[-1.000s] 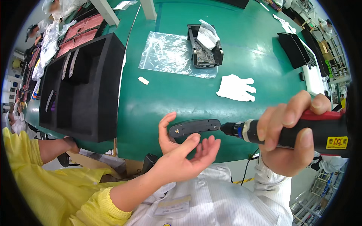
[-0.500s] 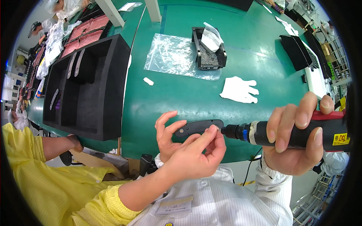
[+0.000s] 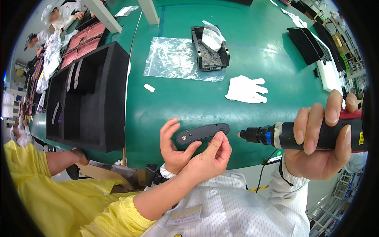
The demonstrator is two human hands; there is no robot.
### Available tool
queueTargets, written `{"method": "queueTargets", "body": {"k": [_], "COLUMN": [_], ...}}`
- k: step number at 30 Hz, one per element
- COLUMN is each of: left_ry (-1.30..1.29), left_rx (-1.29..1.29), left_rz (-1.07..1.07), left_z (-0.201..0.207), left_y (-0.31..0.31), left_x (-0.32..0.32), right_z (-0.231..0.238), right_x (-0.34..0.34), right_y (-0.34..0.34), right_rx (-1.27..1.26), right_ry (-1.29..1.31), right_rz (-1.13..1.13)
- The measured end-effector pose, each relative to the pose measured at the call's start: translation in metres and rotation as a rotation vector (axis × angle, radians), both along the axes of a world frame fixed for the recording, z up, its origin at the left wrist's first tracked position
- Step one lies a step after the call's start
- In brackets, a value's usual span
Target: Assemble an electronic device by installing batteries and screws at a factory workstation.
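Note:
A curved, flat black plate with a brass-coloured spot near its left end lies over the green table, close to the near edge. My left hand curves around the left end, fingers and thumb apart, the thumb close to the lower edge. A co-worker's hand, reaching in from a yellow sleeve, pinches at the plate's right end; what it pinches is hidden. In my right hand is a black and red electric screwdriver, held level. Its bit points left, a short gap from the plate.
A black divided box stands at left. Farther back, a small black bin holding small dark parts and a white packet sits against a clear plastic bag. A white glove and a white scrap lie nearer.
My right hand has drawn the screwdriver rightward from the plate, so its bit now shows. My left fingers have spread away from the plate's upper edge. The co-worker's hand stays at the right end.

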State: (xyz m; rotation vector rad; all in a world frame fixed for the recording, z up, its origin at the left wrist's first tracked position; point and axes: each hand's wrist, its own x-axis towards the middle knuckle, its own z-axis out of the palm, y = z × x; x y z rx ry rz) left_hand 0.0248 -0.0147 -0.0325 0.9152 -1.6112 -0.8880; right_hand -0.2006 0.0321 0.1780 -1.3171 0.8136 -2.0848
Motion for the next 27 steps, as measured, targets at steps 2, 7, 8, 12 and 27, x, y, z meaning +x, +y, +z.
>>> {"method": "queueTargets", "body": {"k": [2, 7, 8, 12, 27], "left_ry": [0.050, 0.047, 0.042, -0.041, -0.706], "left_rx": [0.012, 0.147, 0.143, 0.385, -0.224], "left_rz": [-0.020, -0.052, -0.047, -0.128, -0.178], "left_z": [-0.007, -0.030, -0.040, -0.054, 0.065], "left_y": [0.000, 0.002, 0.004, 0.013, 0.016], "left_x": [-0.001, 0.002, 0.006, 0.011, -0.011], "right_z": [0.001, -0.002, -0.003, -0.005, -0.012], "right_x": [-0.003, -0.011, -0.011, -0.011, 0.030], "right_y": [0.003, 0.008, 0.008, 0.008, -0.030], "right_rx": [0.005, 0.001, -0.003, -0.001, 0.042], "right_ry": [0.009, 0.044, 0.038, 0.059, 0.140], "right_rz": [-0.013, -0.040, -0.035, -0.053, 0.038]}}
